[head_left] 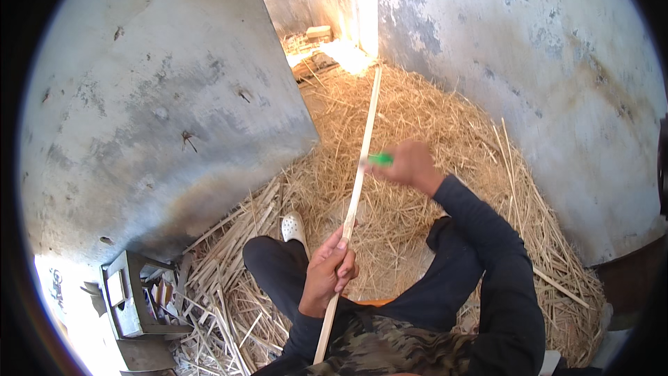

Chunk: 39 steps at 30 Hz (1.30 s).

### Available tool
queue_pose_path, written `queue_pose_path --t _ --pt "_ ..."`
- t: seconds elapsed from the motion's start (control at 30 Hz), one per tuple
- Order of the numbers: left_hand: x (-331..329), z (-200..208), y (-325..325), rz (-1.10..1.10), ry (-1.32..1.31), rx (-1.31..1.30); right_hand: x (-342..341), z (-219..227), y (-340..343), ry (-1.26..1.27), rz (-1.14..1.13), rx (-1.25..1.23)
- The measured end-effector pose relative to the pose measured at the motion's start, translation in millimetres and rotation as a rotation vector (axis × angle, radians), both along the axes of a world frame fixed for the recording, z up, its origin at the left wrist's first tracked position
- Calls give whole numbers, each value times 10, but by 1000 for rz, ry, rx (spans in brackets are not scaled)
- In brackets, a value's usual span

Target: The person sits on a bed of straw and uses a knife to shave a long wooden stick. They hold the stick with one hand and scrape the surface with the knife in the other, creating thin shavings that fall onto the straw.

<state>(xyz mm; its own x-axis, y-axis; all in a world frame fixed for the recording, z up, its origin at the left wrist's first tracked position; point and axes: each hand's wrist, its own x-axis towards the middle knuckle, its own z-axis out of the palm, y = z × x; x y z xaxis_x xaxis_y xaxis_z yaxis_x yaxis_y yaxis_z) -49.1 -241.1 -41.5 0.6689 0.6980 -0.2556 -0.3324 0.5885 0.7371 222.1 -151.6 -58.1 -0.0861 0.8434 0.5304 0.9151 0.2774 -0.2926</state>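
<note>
Strawy floor (393, 237), left hand (328, 269) holding one strip (357, 188), right hand (412, 166) one tool (380, 159)

I can see the left hand (330, 271) curled tight; ahead and rightward of it, the right hand (410, 165) is fisted, slightly blurred, its arm (480, 214) bent.

Long dark sleeves (506, 278) are worn with a camouflage-patterned top (396, 348) in browns and greens; dark trousers (275, 268) and a pale, dark-dotted shoe (293, 228) are also worn.
</note>
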Motion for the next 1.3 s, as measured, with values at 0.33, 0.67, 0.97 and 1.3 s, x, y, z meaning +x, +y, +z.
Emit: queue_pose_path --t 0.33,0.67,0.97,1.3 --pt "-61 75 -179 -66 46 56 486 -45 314 87 -186 6" --pt "-206 125 -366 -37 142 58 416 -153 301 -54 -141 127" --pt "-403 -60 -770 -289 234 27 2026 -373 482 461 -786 82" --pt "-112 30 -174 -12 213 217 226 38 -92 22 65 136"
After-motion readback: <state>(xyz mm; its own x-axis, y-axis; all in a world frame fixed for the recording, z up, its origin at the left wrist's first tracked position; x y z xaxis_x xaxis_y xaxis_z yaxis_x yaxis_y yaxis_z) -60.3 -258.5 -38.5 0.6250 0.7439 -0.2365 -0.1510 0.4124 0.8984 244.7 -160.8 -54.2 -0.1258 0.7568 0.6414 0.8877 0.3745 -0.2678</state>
